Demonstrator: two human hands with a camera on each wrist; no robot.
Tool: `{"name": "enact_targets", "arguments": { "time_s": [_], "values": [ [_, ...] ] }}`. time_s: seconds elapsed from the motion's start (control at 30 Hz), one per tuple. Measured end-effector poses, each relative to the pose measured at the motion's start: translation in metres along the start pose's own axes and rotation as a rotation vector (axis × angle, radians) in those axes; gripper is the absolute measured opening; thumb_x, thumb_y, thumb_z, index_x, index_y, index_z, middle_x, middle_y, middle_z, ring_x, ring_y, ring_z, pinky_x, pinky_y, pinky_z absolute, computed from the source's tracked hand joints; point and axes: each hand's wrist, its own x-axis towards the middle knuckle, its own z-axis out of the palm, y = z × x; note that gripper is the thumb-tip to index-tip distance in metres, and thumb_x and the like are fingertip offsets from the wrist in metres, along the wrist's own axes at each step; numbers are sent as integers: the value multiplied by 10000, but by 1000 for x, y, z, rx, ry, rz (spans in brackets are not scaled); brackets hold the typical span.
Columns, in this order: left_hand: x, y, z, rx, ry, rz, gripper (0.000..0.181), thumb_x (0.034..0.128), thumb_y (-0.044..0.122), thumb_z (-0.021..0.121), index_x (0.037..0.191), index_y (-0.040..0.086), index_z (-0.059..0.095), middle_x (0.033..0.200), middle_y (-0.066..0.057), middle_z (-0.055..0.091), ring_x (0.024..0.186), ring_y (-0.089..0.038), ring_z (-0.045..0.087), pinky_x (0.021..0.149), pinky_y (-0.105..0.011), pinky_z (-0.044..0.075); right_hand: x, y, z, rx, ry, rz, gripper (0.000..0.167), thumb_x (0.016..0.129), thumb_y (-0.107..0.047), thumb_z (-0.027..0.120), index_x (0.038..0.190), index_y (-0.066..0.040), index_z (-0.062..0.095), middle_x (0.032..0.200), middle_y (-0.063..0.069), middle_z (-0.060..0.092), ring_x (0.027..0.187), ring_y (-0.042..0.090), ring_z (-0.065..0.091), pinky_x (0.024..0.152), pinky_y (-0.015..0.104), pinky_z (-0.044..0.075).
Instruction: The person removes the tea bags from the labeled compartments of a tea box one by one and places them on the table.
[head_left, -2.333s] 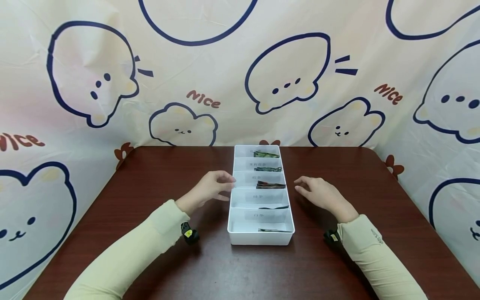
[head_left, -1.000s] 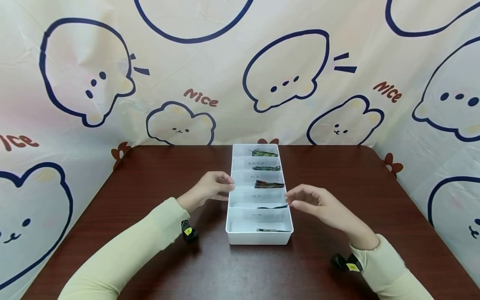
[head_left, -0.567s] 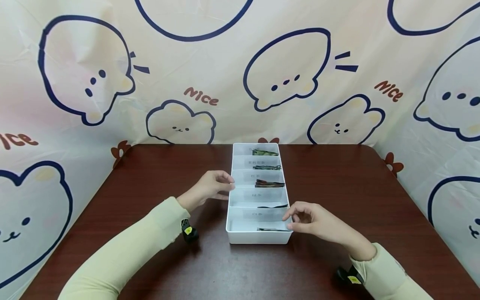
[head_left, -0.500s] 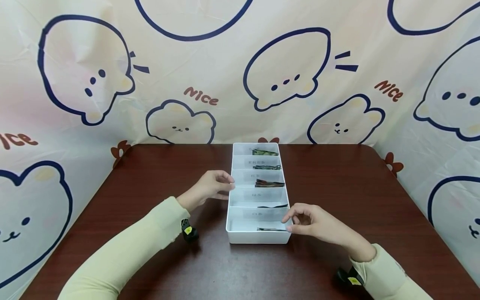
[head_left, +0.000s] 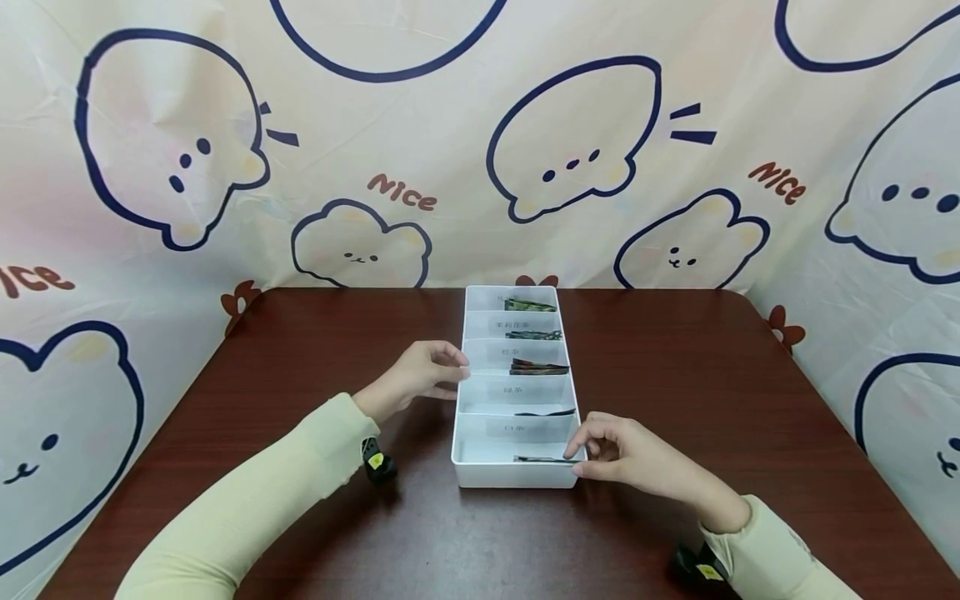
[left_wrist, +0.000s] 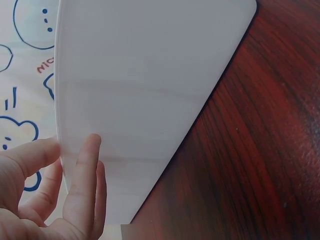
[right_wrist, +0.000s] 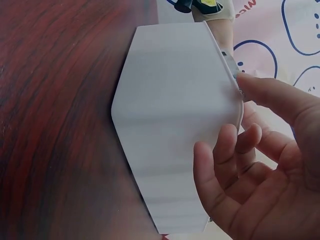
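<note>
A long white divided box [head_left: 517, 477] has several labelled compartments holding slim tea sachets. At its left side, my left hand [head_left: 416, 375] holds the rim, with fingertips at the top edge and other fingers along the outer wall [left_wrist: 125, 115]. At the near right corner, my right hand [head_left: 633, 454] pinches the end of the thin tea sachet [head_left: 536, 459] in the nearest compartment. In the right wrist view, a fingertip of the right hand [right_wrist: 265, 130] meets the silvery sachet end [right_wrist: 231, 67] above the rim; the opposing fingertip is partly hidden.
Behind the pinched sachet lie a dark sachet [head_left: 543, 412], reddish-brown sachets [head_left: 538, 367], patterned green sachets [head_left: 532, 335] and bright green sachets [head_left: 529, 305], each kind in its own compartment. The box stands on a dark wooden table [head_left: 360, 517]. A printed cloth [head_left: 450, 133] hangs behind.
My right hand has come from beside the box to its near right corner, and in the last half second sinks slightly to the sachet. My left hand and the box keep their places.
</note>
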Motion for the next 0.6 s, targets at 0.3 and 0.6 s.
{"name": "enact_targets", "arguments": {
  "time_s": [0.3,0.6],
  "values": [
    [0,-1,0,5,2,4,198,853,49,722,1026,14,632,1090,-164,587,892,-245,656,788,-459,594,0,-4,2,-45,20,0,94,861,-224,738,936,-176,705,788,0,501,754,68,481,616,161,479],
    [0,0,0,7,-2,1,192,856,48,719,1024,17,632,1095,-163,578,902,-249,655,791,-457,593,2,-8,-1,-89,86,-36,55,868,-187,730,863,-221,687,823,-69,558,741,29,541,624,187,488]
  ]
}}
